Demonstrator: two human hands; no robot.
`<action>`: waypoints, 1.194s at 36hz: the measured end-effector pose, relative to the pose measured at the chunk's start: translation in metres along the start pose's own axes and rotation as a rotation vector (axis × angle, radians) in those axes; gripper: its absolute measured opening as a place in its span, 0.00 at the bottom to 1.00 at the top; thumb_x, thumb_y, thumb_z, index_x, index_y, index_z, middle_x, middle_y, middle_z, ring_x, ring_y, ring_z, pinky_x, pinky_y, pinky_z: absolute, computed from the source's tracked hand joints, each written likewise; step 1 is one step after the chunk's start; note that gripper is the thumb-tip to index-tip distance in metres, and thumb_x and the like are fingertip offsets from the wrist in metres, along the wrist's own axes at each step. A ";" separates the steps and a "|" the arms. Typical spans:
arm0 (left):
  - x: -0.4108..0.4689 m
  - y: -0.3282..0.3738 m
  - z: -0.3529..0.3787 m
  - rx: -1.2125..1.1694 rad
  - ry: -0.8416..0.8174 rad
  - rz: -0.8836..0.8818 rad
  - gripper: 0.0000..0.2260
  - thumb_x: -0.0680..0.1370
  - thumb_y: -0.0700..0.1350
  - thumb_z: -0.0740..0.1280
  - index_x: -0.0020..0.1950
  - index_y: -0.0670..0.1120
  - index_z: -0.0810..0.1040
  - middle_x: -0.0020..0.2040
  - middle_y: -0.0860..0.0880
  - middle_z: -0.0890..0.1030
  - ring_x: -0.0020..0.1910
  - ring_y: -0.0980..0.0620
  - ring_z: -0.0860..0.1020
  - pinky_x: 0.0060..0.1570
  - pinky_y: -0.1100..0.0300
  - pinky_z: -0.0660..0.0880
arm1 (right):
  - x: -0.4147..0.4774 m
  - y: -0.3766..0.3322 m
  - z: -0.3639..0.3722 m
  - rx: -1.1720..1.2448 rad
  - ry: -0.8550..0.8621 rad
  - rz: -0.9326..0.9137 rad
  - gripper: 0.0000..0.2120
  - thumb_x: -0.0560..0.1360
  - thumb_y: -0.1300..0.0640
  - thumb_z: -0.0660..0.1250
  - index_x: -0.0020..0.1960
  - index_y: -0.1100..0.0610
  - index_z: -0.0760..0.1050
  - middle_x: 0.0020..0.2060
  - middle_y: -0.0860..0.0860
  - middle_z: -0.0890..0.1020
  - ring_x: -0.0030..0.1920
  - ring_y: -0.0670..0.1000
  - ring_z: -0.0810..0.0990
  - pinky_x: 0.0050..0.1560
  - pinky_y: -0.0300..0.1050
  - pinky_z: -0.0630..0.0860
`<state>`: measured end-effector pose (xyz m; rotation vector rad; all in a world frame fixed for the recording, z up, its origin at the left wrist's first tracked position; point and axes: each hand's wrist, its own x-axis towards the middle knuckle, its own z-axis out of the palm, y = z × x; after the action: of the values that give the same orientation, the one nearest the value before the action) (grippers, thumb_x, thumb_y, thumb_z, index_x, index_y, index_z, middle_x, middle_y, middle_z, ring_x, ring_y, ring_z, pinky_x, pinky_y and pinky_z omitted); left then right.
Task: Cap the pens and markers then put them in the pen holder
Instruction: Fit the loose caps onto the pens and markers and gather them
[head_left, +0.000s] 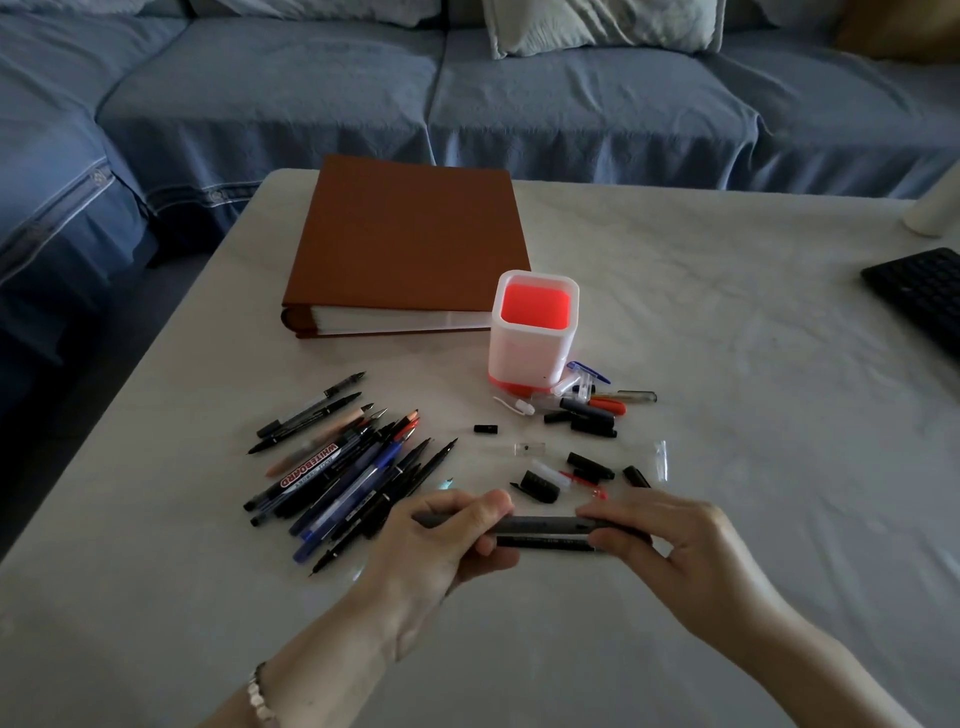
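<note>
Both hands hold a dark grey marker (540, 526) level above the table's near middle. My left hand (447, 545) grips its left end, and my right hand (670, 545) pinches its right end, where I cannot tell a cap from the barrel. Left of my hands lies a pile of uncapped pens and markers (343, 467), one marked WHITEBOARD. Loose caps (587, 415) in black, red, blue and clear are scattered past my hands and beside the pen holder (530, 358). The holder is white with a red inside and stands upright.
A thick brown binder (405, 234) lies behind the holder. A black keyboard (924, 296) sits at the table's right edge, with a white cylinder (930, 213) beyond it. A blue sofa (363, 93) runs along the far and left sides.
</note>
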<state>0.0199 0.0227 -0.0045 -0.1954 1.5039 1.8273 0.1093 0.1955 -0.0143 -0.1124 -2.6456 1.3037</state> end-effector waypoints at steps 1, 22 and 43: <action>0.001 -0.003 -0.001 0.002 0.003 -0.006 0.09 0.68 0.39 0.68 0.38 0.31 0.79 0.22 0.48 0.71 0.21 0.56 0.74 0.28 0.64 0.78 | 0.000 0.002 -0.001 -0.017 -0.014 0.003 0.13 0.69 0.46 0.64 0.53 0.44 0.75 0.44 0.27 0.78 0.44 0.33 0.78 0.44 0.23 0.69; 0.027 -0.030 -0.073 1.214 0.331 0.522 0.07 0.71 0.39 0.70 0.49 0.45 0.78 0.42 0.52 0.78 0.38 0.52 0.75 0.39 0.62 0.72 | -0.024 0.067 0.055 -0.578 0.047 -0.103 0.14 0.68 0.54 0.67 0.54 0.52 0.78 0.51 0.46 0.78 0.55 0.47 0.71 0.57 0.39 0.68; 0.033 -0.038 -0.065 1.380 0.289 0.516 0.10 0.72 0.40 0.67 0.53 0.48 0.78 0.46 0.52 0.79 0.46 0.51 0.77 0.37 0.61 0.71 | -0.027 0.086 -0.010 -0.556 -0.184 -0.195 0.20 0.80 0.51 0.47 0.52 0.51 0.79 0.48 0.44 0.82 0.54 0.42 0.73 0.62 0.29 0.61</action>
<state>-0.0016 -0.0197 -0.0717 0.6681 2.8282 0.6929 0.1361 0.2516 -0.0801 0.1948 -3.0082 0.5182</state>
